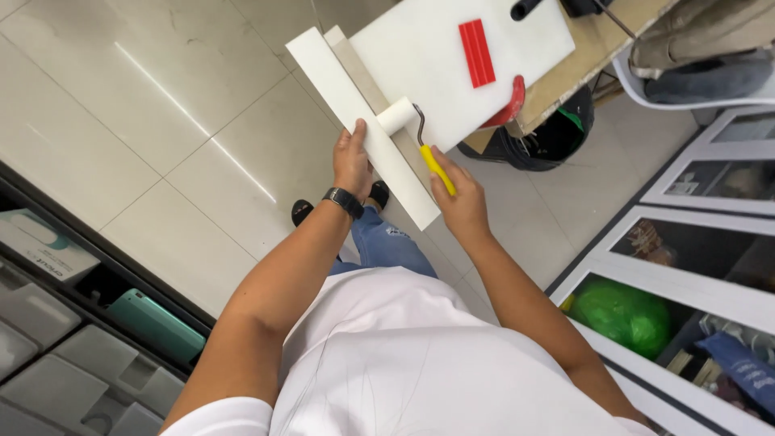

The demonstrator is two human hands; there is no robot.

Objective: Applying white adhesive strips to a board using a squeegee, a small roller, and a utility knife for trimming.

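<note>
1. We are holding a long white strip (367, 121) in our left hand (352, 161), near the centre of the frame; our fingers are wrapping its near portion, with the thumb lying on its top face, and the strip is running up and to the left from the hand toward the top of the frame.
2. We are gripping a small roller (399, 115) by its yellow handle (437, 169) with our right hand (462, 202), just right of centre; the hand is closing around the handle, and the white roller head is resting on the strip, just above and to the right of our left thumb.
3. We are seeing a second, greyer strip (379, 101) lying alongside the white one, touching it on its right edge.
4. We are standing over a floor of pale glossy tiles (145, 121), with a white board (420, 56) on a table edge in the upper middle of the frame; two red ribbed pieces (477, 52) are sitting side by side on it.
5. We are noticing a black bin (549, 141) under the table, white-framed glass cabinets (694, 234) at the right, and grey trays (73, 363) at the lower left.
6. We are counting: two hands, one roller, two strips, one white board, two red pieces, one black wristband (344, 201) on the left wrist.
</note>
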